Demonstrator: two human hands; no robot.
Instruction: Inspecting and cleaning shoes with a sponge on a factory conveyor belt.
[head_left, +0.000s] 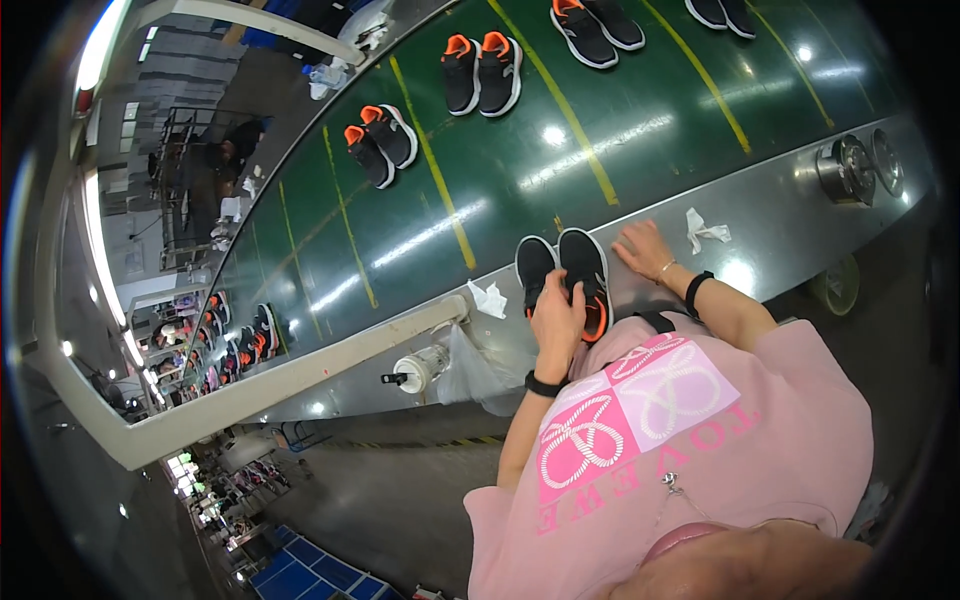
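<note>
A pair of black sneakers with orange lining and white soles stands right in front of me, the left sneaker (536, 258) and the right sneaker (582, 255) side by side, toes toward the conveyor belt. My left hand (558, 315) is closed over their ankle ends, gripping the pair and covering part of the left one. To the right of the shoes, my right hand (643, 248) rests on the metal ledge (665, 225), fingers slightly bent and apart, holding nothing.
Beyond the ledge runs a green conveyor belt (490, 190) with yellow lines, carrying several pairs of similar sneakers (480, 75). Crumpled white paper (707, 230) and another scrap (488, 299) lie on the ledge. A round metal container (846, 170) stands right; a white bottle (420, 370) and beige frame bar (300, 378) are left.
</note>
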